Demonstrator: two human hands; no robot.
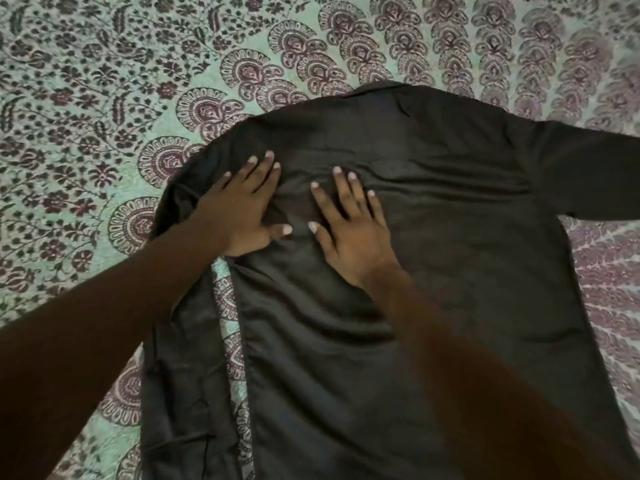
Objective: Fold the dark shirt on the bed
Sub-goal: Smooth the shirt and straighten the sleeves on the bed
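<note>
The dark shirt [450,237] lies back side up on the bed, collar at the far end and hem toward me. Its right sleeve [588,174] stretches out to the right. The left sleeve [180,358] hangs down along the left side, with a strip of bedsheet showing between it and the body. My left hand [242,209] presses flat on the shirt near the left shoulder, fingers spread. My right hand [349,230] lies flat beside it on the upper back, fingers apart. Neither hand grips the cloth. Wrinkles run across the fabric around both hands.
A pale green bedsheet [104,116] with a dark maroon floral and fan pattern covers the whole bed around the shirt. My forearms cross the lower part of the view and hide part of the shirt's lower half.
</note>
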